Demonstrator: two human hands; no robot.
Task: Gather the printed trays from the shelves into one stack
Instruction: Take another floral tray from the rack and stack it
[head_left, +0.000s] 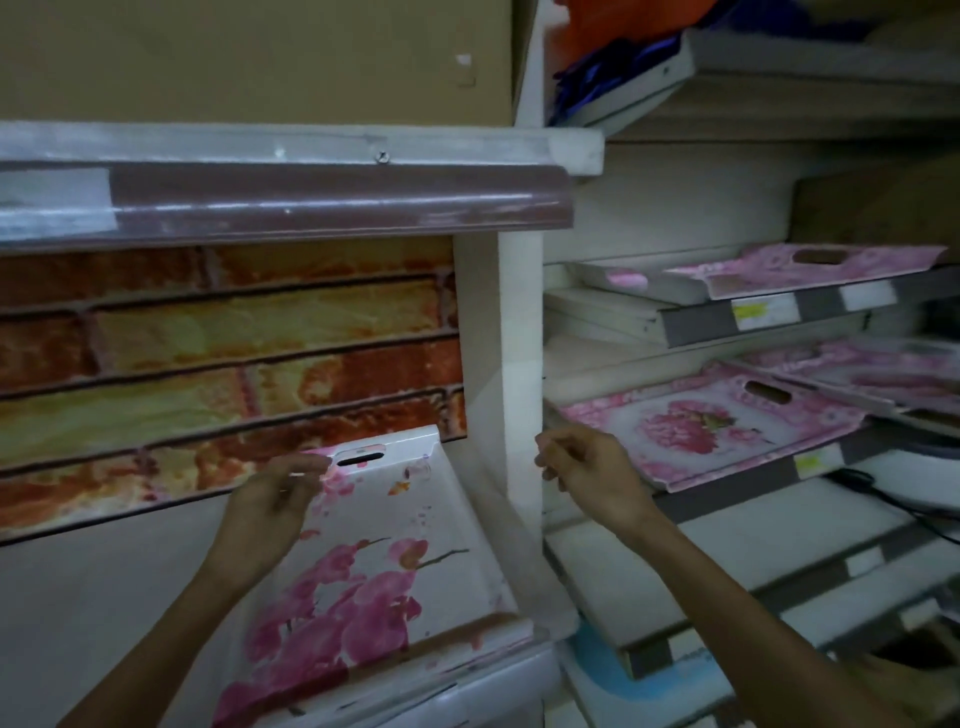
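Observation:
A white tray printed with pink orchids (395, 561) lies on the lower left shelf, its far handle slot up against the brick-patterned panel. My left hand (270, 506) hovers over its far left corner, fingers loosely curled, holding nothing. My right hand (587, 467) is in the air between the two shelf units, fingers apart and empty, just left of a pink rose tray (691, 426) on the middle right shelf. Another pink tray (769, 273) sits on the shelf above, and a third (883, 374) lies behind the rose tray.
A white upright post (519, 364) separates the left and right shelf units. A shelf lip with a plastic strip (311, 202) overhangs the left bay. Bare white shelves (727, 561) lie lower right, with a black cable (883, 499) beside them. Blue and orange items fill the top right.

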